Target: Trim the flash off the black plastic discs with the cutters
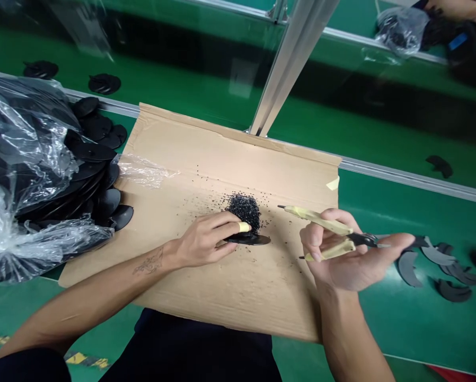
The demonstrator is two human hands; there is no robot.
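Observation:
My left hand (206,239) pinches a thin black disc (250,240) and holds it flat against a cardboard sheet (230,286). Its fingertip wears a yellow finger cot. Just beyond the disc lies a small heap of black trimmings (245,208). My right hand (343,254) grips a pair of snips (329,233) with tape-wrapped cream handles. The snips' dark blades point right, away from the disc. The handles spread apart in my palm.
A clear plastic bag of black discs (43,170) spills open at the left. Cut black crescent pieces (440,265) lie on the green surface at the right. A metal post (289,58) rises behind the cardboard. Another bag (400,26) sits far right, by a person's arm.

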